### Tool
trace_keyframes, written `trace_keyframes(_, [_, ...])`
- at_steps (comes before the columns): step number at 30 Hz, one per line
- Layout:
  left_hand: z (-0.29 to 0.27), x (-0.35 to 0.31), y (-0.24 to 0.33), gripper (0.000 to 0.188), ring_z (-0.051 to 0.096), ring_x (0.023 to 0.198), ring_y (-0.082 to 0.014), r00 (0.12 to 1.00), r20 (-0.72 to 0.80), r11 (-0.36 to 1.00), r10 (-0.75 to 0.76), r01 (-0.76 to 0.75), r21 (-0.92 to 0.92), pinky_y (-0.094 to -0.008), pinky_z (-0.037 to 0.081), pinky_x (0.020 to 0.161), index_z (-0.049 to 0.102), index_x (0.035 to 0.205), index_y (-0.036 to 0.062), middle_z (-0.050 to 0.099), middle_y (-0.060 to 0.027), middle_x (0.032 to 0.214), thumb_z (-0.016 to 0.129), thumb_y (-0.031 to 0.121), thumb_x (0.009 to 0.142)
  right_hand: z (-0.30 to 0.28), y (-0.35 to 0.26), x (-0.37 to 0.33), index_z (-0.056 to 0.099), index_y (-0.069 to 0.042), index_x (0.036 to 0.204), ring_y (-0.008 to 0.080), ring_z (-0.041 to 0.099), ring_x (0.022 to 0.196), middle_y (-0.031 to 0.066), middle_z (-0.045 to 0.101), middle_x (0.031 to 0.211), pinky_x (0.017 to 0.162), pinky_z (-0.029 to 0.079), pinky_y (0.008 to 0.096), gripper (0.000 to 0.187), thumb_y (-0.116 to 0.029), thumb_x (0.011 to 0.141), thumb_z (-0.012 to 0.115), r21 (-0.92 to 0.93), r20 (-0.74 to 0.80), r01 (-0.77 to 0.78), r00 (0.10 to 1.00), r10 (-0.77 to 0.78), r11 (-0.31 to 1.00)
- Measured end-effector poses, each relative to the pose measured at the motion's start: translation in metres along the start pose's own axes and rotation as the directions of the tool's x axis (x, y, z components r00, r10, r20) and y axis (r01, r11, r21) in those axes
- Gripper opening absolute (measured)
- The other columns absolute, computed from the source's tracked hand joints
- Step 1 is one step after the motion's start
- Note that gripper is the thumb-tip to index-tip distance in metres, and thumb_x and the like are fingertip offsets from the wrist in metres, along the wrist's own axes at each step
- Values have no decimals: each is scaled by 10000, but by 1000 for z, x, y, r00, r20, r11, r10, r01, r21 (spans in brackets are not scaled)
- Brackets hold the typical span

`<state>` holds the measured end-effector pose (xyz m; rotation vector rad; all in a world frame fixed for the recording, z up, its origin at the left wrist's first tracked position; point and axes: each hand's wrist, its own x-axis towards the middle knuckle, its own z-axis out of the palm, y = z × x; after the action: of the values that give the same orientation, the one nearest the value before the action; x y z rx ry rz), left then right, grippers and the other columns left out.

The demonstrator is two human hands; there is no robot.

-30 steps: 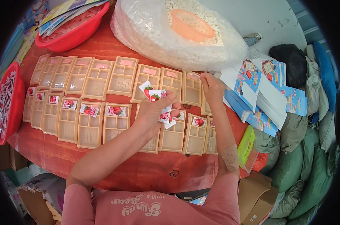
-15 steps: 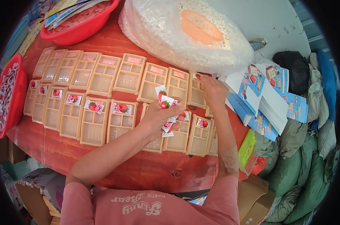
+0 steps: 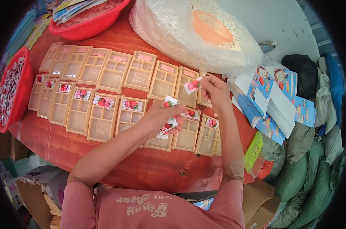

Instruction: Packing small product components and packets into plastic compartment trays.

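Both hands are rising off the trays: right hand (image 3: pixel 215 89) is now pinching one red sachet (image 3: pixel 192 84) at one o'clock, while left hand (image 3: pixel 163 116) is gripping the remaining sachet stack (image 3: pixel 169 116) above the beige trays (image 3: pixel 104 116) on the counter (image 3: pixel 115 38), ready for dealing.
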<state>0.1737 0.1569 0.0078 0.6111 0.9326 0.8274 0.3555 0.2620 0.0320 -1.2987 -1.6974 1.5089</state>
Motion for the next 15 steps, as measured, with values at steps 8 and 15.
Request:
trace_keyframes(8, [-5,-10,-1,333,625,636,-150,1000,13,957,-20,23,-289,-243,505,435,552,1049,55,609,-66,831,656,276,822,4,40,53,602,29,879,117,607,635,50,604,703,528,504,218,111,-75,850,574,316,-425,27,897,116,948])
trace_keyframes(15, [-12,-18,5,441,640,713,-154,1000,16,970,0,4,-241,-246,527,479,500,1147,66,601,-45,882,694,220,782,9,27,56,630,56,809,131,622,616,109,629,675,510,484,267,232,-167,761,670,-370,-467,-210,884,14,905])
